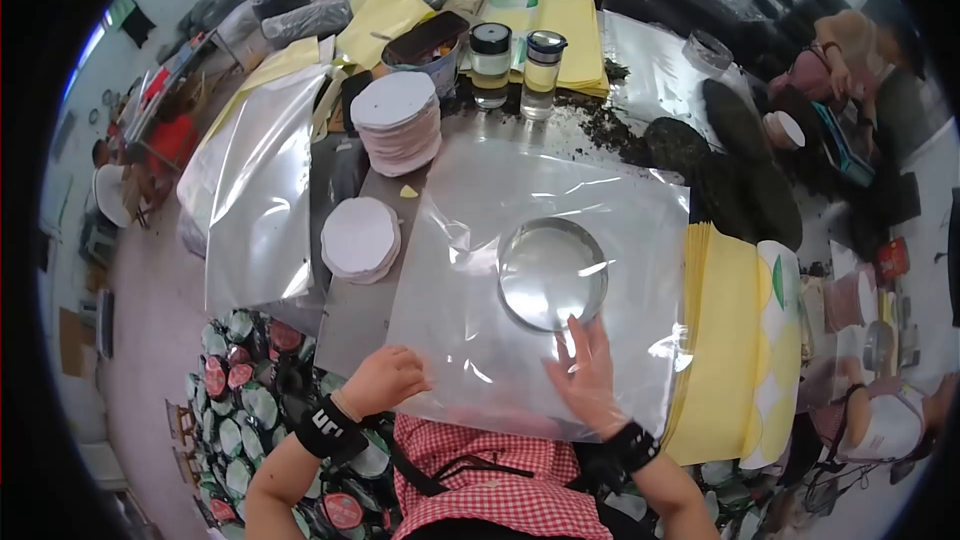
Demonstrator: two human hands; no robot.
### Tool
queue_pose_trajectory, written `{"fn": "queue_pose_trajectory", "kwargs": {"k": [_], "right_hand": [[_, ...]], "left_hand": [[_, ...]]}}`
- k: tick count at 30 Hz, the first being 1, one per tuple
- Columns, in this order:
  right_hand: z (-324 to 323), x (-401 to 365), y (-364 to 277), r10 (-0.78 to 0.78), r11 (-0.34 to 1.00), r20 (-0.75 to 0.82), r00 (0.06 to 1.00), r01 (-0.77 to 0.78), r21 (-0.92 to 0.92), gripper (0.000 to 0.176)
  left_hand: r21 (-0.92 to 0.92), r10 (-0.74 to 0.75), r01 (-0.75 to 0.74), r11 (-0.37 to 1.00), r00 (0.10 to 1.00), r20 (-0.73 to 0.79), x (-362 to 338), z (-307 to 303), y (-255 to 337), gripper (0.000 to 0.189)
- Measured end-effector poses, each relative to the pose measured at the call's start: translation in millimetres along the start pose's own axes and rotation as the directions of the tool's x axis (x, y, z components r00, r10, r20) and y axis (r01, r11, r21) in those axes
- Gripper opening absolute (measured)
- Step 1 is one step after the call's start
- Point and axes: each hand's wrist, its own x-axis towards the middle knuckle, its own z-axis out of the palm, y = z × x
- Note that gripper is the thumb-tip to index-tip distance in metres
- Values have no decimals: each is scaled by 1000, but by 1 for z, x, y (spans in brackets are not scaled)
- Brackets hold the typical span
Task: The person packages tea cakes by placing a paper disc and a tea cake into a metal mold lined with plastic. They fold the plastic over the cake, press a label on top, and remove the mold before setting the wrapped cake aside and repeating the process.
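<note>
A stack of clear plastic sheets lies over the metal table in front of me, its near edge reaching my checked apron. My left hand is closed at the near left corner of the plastic, fingers curled together and slightly blurred. On top of the plastic sits a round metal ring, the shiny sheet visible through its middle. My right hand lies over the plastic with fingers apart, its fingertips right at the ring's near rim.
Stacks of white paper discs stand left of the plastic. Yellow paper sheets lie to the right. Two drink bottles and a phone on a tub are behind. Dark round cakes sit back right, near other people.
</note>
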Motion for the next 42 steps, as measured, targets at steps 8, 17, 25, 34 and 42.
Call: {"fn": "queue_pose_trajectory", "kwargs": {"k": [8, 17, 25, 34, 42], "right_hand": [[-75, -153, 16, -297, 955, 573, 764, 240, 175, 24], [-140, 232, 201, -271, 884, -169, 948, 176, -432, 54], [-148, 284, 285, -108, 951, 7, 994, 106, -289, 33], [-100, 106, 44, -612, 774, 101, 785, 620, -132, 40], [-82, 117, -9, -448, 889, 131, 884, 457, -44, 79]], "left_hand": [[271, -489, 618, 738, 767, -415, 33, -16, -114, 56], [-18, -510, 544, 839, 775, -372, 32, -47, -109, 35], [232, 277, -181, 956, 818, -503, 154, -37, 43, 18], [63, 271, -265, 962, 905, -329, 153, 15, 48, 27], [59, 64, -50, 997, 962, -266, 212, -23, 32, 70]]}}
